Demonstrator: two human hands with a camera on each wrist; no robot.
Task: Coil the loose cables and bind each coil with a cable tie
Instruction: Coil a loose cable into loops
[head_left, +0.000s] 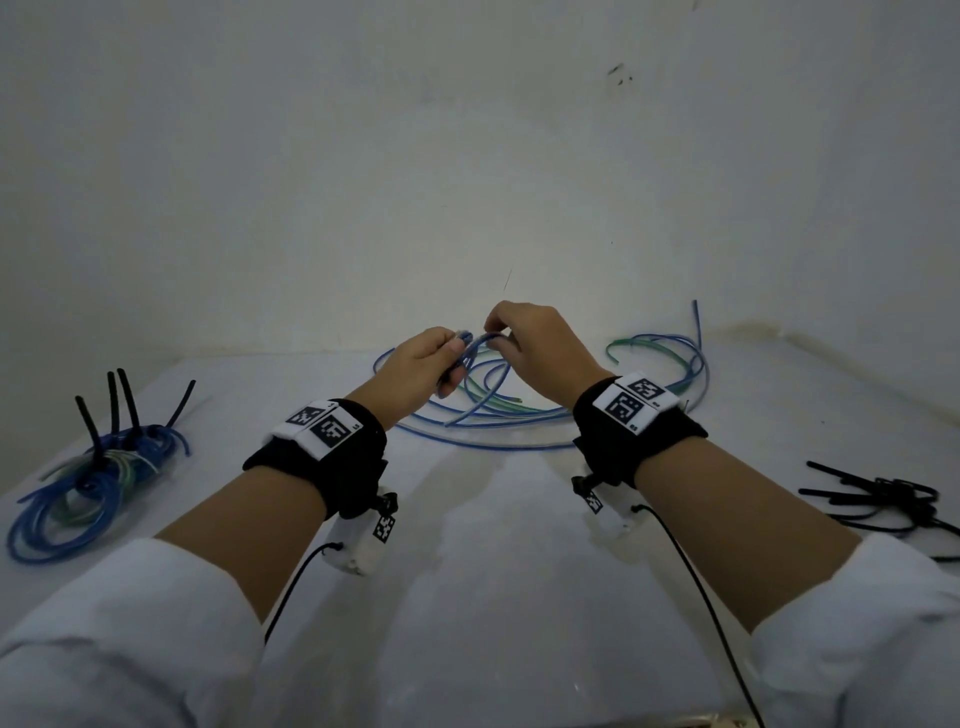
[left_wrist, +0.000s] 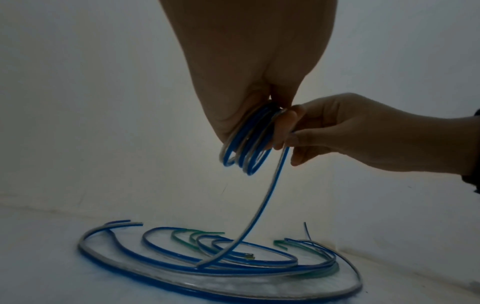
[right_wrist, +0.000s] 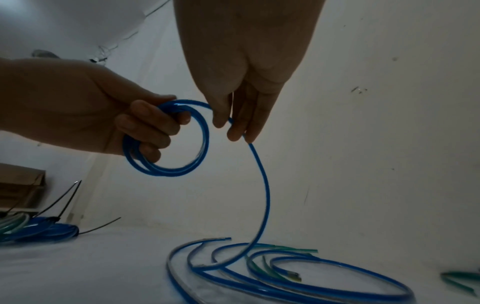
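Head view shows two white sleeves (head_left: 130, 639) at the near edge of the white desk (head_left: 493, 571), each wrist wearing a black band with printed square markers (head_left: 324, 434). Farther out, over the middle of the desk, the left hand (head_left: 415, 371) has its fingers curled around a small coil of thin blue plastic-sheathed cable (right_wrist: 168, 144), several loops held together in its grip. Just beside it, the right hand (head_left: 540, 353) pinches the same cable's free run between thumb and fingertips (right_wrist: 233, 131), close to the coil. From that pinch the strand hangs down in a curve to the desk, where its end lies among the loose blue and green cables (left_wrist: 221, 265) spread in wide arcs toward the far edge, below both hands.

Near the left edge lies a pile of finished blue and green cable coils (head_left: 88, 483), each bound with a black cable tie whose tail sticks upward (head_left: 124, 405). Near the right edge, well apart from the hands, lies a small heap of spare black cable ties (head_left: 883, 499). Beyond the far edge stands a plain white wall (head_left: 467, 156).
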